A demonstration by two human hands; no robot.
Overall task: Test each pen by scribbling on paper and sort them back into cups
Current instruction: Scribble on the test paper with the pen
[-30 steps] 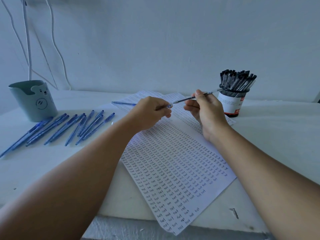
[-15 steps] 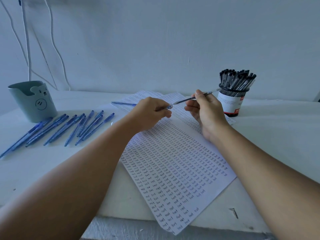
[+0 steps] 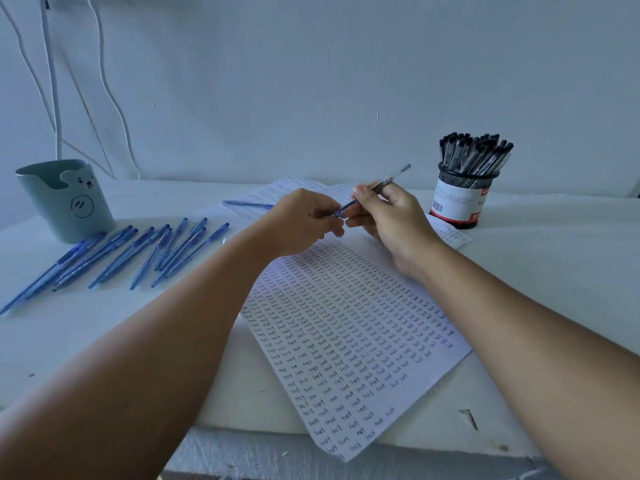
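Observation:
My right hand (image 3: 388, 216) grips a slim pen (image 3: 394, 176) that slants up to the right above the paper. My left hand (image 3: 304, 221) pinches the blue cap end (image 3: 341, 212) at the pen's lower tip. Under both hands lies a sheet of paper (image 3: 346, 334) filled with rows of the word "test". A black mesh cup (image 3: 460, 199) packed with black-capped pens stands at the right. At the left stands a grey-green bear cup (image 3: 65, 202). Several blue pens (image 3: 138, 251) lie fanned out beside it.
One more blue pen (image 3: 247, 204) lies on a second written sheet (image 3: 294, 185) behind my left hand. White cables (image 3: 52, 81) hang down the wall at the left. The table's front edge (image 3: 242, 427) runs below the paper, whose corner overhangs it.
Both hands have come closer together around the pen's lower end. The pen's rear end has tipped up a little.

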